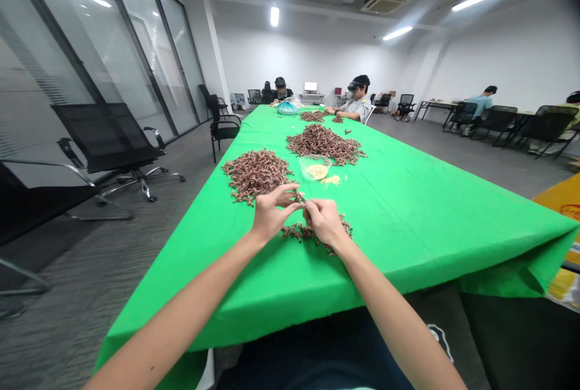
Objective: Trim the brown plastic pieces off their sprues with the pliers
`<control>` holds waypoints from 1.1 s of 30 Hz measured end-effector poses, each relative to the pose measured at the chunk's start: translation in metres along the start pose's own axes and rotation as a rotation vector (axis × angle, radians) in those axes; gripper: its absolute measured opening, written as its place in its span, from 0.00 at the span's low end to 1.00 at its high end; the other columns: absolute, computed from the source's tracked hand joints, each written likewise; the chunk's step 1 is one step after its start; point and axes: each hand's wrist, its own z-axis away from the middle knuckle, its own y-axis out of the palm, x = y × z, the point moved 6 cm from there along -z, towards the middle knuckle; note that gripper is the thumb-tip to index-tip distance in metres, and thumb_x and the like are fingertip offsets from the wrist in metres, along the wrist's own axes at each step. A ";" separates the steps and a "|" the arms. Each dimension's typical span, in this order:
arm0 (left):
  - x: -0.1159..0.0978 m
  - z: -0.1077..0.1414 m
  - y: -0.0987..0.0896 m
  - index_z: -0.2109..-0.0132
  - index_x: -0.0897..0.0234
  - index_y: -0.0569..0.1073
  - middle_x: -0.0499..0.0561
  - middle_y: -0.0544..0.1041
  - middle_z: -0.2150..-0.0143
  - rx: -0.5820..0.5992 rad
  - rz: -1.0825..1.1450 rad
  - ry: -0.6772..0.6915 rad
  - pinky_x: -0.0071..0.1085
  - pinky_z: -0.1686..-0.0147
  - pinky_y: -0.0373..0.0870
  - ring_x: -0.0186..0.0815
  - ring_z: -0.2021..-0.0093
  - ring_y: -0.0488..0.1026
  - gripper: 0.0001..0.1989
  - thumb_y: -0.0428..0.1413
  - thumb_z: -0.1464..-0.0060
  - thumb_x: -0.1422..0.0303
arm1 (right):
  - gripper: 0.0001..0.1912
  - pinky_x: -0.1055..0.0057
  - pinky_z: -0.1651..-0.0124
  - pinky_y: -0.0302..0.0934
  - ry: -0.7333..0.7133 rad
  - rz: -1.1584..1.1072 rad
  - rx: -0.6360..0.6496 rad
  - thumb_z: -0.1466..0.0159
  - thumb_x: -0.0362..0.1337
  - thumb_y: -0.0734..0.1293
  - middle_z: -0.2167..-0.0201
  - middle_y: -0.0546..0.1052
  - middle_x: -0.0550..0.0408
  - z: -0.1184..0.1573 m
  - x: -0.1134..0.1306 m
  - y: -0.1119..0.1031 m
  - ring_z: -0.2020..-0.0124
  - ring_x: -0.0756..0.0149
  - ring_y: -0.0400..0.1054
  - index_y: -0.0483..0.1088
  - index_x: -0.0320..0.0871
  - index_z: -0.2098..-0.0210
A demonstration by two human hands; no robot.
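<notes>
My left hand (270,212) and my right hand (325,221) meet above the near part of the table. Between their closed fingertips is a small reddish-brown dried piece (299,197), partly hidden by the fingers. Beneath my right hand lies a small heap of similar knobbly dried pieces (294,232). A larger dried-piece pile (257,174) sits just beyond my left hand. Farther off, a clear plastic bowl (302,168) holds pale yellow bits, with more pale bits (333,180) scattered beside it. Behind the bowl spreads another big brown pile (324,141).
A green cloth (408,230) covers the long table. At its far end are smaller brown piles (312,116), a blue plastic bag (287,108) and a seated person (360,103). Office chairs (109,142) stand along the left; other people sit at the right-hand desks.
</notes>
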 end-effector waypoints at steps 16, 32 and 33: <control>0.011 -0.007 0.011 0.45 0.66 0.70 0.58 0.80 0.56 0.168 0.396 -0.249 0.40 0.53 0.76 0.43 0.58 0.79 0.32 0.69 0.57 0.64 | 0.22 0.75 0.73 0.51 0.036 -0.023 -0.049 0.34 0.41 0.55 0.86 0.66 0.58 -0.002 -0.004 -0.007 0.82 0.71 0.59 0.65 0.41 0.82; 0.024 -0.005 0.010 0.55 0.70 0.78 0.54 0.80 0.65 0.085 0.602 -0.489 0.36 0.61 0.77 0.37 0.67 0.77 0.26 0.72 0.64 0.67 | 0.17 0.72 0.70 0.48 -0.041 0.398 -0.211 0.32 0.43 0.56 0.78 0.70 0.56 0.002 0.001 -0.026 0.77 0.69 0.61 0.68 0.41 0.71; 0.023 -0.005 0.010 0.55 0.70 0.79 0.53 0.80 0.65 0.088 0.611 -0.488 0.36 0.62 0.77 0.37 0.67 0.77 0.26 0.72 0.64 0.67 | 0.17 0.72 0.70 0.48 -0.051 0.446 -0.220 0.32 0.43 0.56 0.77 0.70 0.56 0.002 0.002 -0.027 0.77 0.68 0.61 0.68 0.41 0.71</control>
